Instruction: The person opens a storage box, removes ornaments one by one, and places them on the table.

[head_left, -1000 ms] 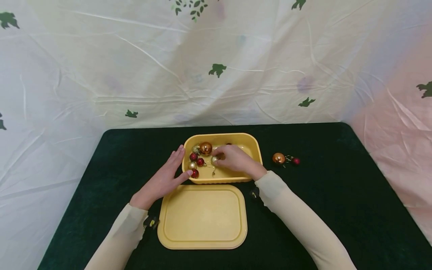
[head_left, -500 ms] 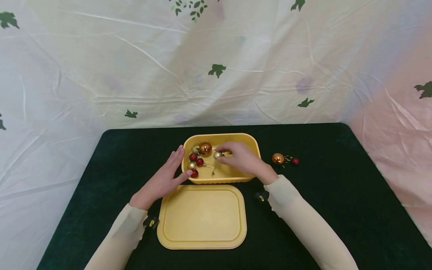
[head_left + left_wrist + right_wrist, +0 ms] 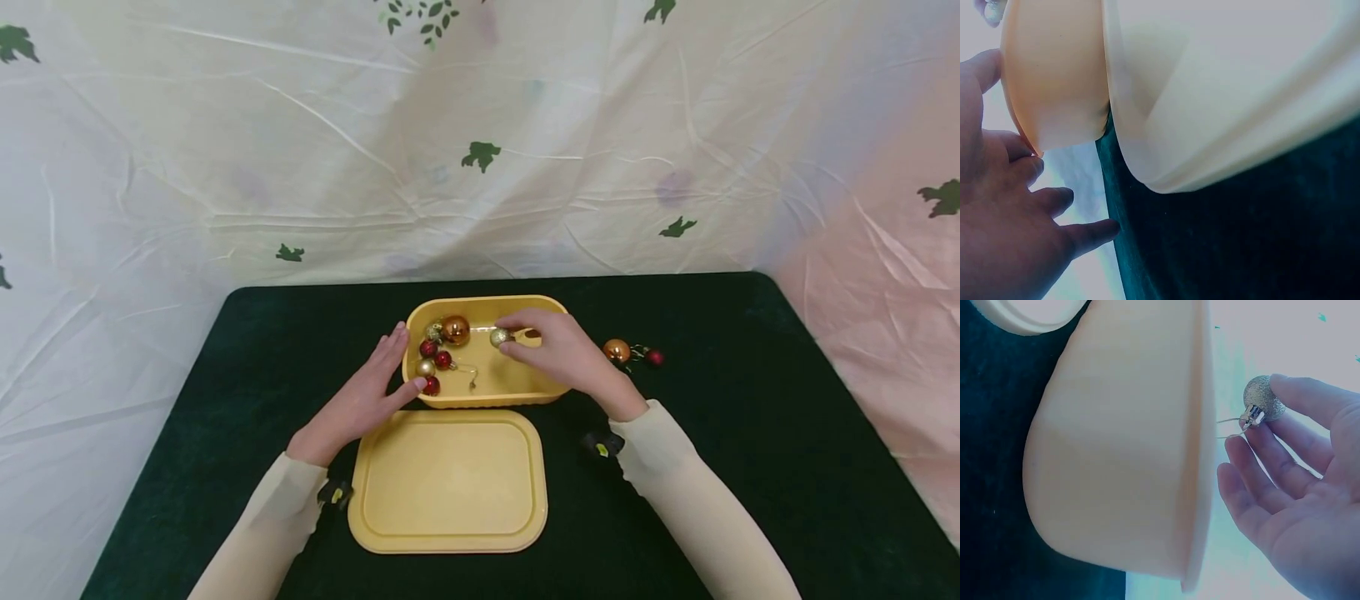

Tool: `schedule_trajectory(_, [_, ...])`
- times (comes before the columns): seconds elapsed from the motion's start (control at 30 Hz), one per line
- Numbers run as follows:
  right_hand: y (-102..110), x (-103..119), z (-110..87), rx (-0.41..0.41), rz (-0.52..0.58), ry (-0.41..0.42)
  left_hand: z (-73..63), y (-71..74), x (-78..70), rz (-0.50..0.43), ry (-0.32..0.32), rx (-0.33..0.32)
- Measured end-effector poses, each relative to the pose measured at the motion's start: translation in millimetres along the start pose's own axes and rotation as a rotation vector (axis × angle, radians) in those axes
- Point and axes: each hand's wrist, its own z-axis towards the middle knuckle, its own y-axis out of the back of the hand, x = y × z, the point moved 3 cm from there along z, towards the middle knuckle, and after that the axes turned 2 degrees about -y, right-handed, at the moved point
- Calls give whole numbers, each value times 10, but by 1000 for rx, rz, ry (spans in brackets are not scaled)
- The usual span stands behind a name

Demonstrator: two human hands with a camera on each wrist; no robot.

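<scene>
One yellow box point(image 3: 491, 399) sits at twelve o'clock; the left hand point(image 3: 363, 400), fingers spread, touches its nine-o'clock side; the right hand point(image 3: 560, 347), angled in from four, pinches a glittery bauble point(image 3: 499, 337) above its middle.

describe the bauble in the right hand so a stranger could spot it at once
On the dark green tabletop, find the open yellow box beyond the flat lid. Over the box, the right hand pinches a glittery pale-gold bauble. Unlike the loose baubles, it is held.
</scene>
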Motion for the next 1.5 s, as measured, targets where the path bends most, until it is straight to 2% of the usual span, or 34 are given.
schedule_trajectory(0.73, [300,-87,-419,-82,1,-35,7,-9,-1,-7,11,3])
schedule_trajectory(1.07, [430,-167,-642,-109,-4,-88,-5,-1,-6,2,7,-3])
schedule_trajectory(1.27, [527,-202,-756,-144,-14,-81,0,3,-6,0,10,2])
schedule_trajectory(1.5, [632,-243,-862,-153,-64,-130,3,0,-16,-6,18,9])
